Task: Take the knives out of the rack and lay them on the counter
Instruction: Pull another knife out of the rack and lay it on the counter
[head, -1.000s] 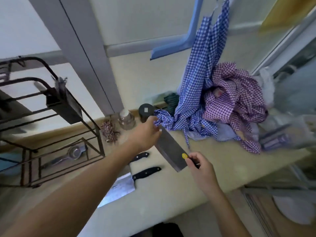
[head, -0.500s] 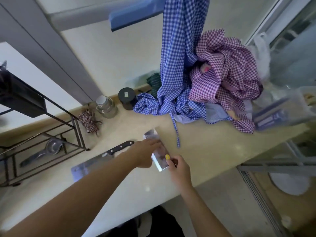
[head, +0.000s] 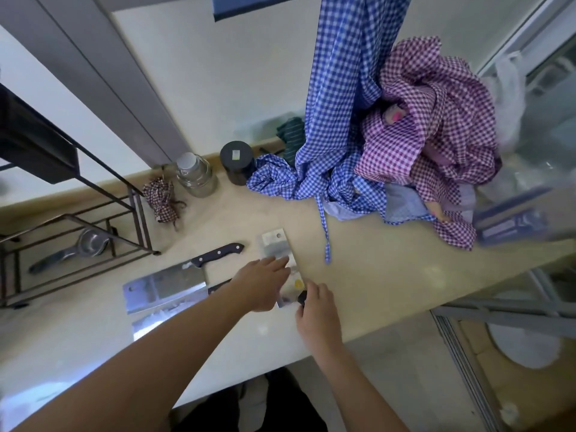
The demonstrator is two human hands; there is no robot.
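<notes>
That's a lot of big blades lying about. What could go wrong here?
The left hand lies flat on the cleaver being set down; sliding toward its edge could cut the fingers. A second cleaver lies close beside that arm. The blue cloth has a tie dangling near the blade and could snag it.

Two bare forearms, no sleeves, watch or rings in view; left hand (head: 265, 283) and right hand (head: 318, 310) ungloved, dark clothing below.

Beige counter (head: 389, 275): three cleavers (head: 165, 288) (head: 276, 247) (head: 149, 325), wire rack (head: 78, 232), two jars (head: 196, 176) (head: 236, 162), gingham cloths (head: 420, 157).
</notes>
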